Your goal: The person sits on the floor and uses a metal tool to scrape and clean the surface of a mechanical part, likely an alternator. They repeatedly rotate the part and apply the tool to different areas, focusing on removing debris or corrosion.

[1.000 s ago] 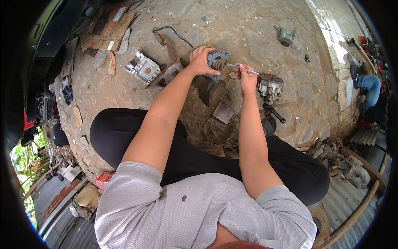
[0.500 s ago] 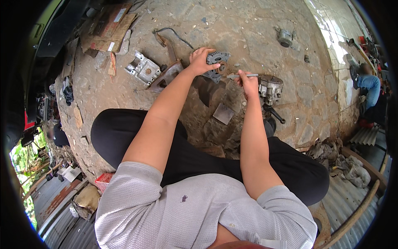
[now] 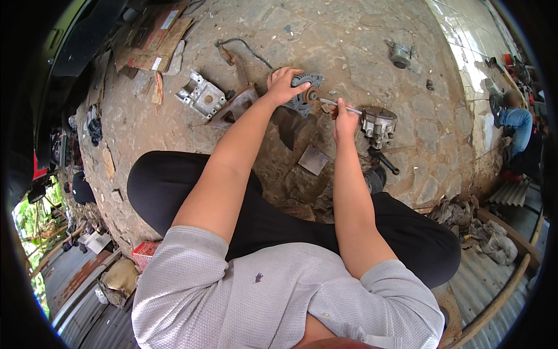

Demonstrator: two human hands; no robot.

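An alternator (image 3: pixel 302 104) with grey finned housing and a rusty pulley (image 3: pixel 313 94) on its right end rests on the stone ground. My left hand (image 3: pixel 283 86) is wrapped over its top and left side, thumb stretched toward the pulley. Between the fingers of my right hand (image 3: pixel 345 116) is a slim silver metal tool (image 3: pixel 353 110), too small to name. The tool's left end lies close to the pulley; whether they touch I cannot tell. Just right of that hand stands a round, dirty metal engine part (image 3: pixel 379 123).
Left of the alternator lie a silver casting (image 3: pixel 202 98) and a rusty metal part (image 3: pixel 233 106) with a cable. A square plate (image 3: pixel 313 159) sits nearer me. Flattened cardboard (image 3: pixel 152 38) is at far left, a small metal cylinder (image 3: pixel 400 55) at far right. Another person (image 3: pixel 517 125) sits at the right.
The tool in my right hand has tilted, its left end now higher and nearer the pulley. My right hand has shifted slightly left; my left hand stays on the alternator.
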